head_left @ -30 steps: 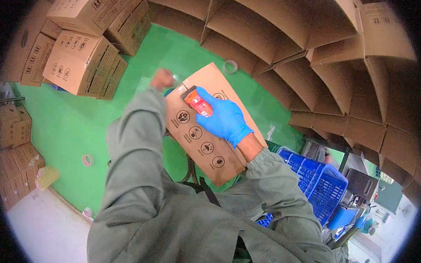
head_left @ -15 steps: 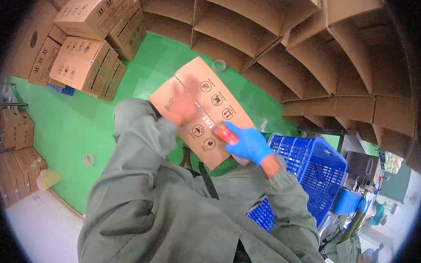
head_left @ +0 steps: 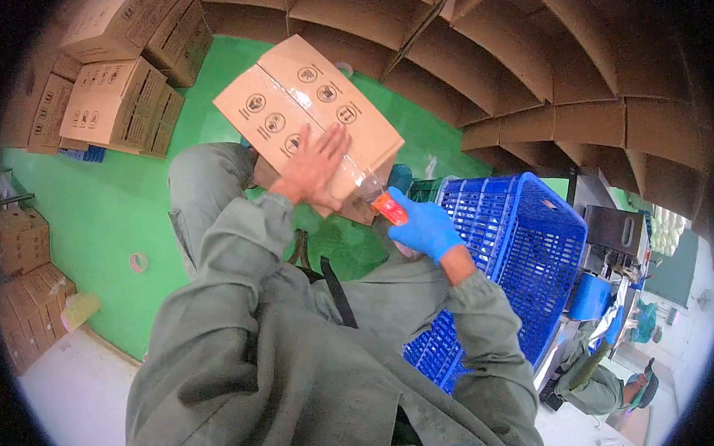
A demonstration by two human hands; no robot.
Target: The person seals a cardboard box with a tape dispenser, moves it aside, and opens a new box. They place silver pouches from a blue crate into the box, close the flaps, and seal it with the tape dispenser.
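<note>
A closed cardboard box (head_left: pixel 279 119) with printed handling symbols stands tilted in front of my knees. Clear tape runs along the seam of its top. My bare left hand (head_left: pixel 316 165) lies on the top beside the tape, fingers spread and pressing flat. In a blue glove, my right hand (head_left: pixel 424 230) grips a red-orange tape dispenser (head_left: pixel 389 209) at the near right edge of the box. A clear strip stretches between the dispenser and the box edge. The glove hides part of the dispenser.
Blue plastic crates (head_left: pixel 543 256) stand close to my right arm. Open cardboard compartments (head_left: pixel 516 60) fill the far right. Stacked boxes (head_left: pixel 113 106) are at upper left, and a tape roll (head_left: pixel 138 263) lies on the green floor. Another person (head_left: pixel 606 379) is at lower right.
The box has turned and sits higher in view, showing its near side. My left hand, blurred before, now rests flat near the seam. The dispenser is now at the near edge, past the top.
</note>
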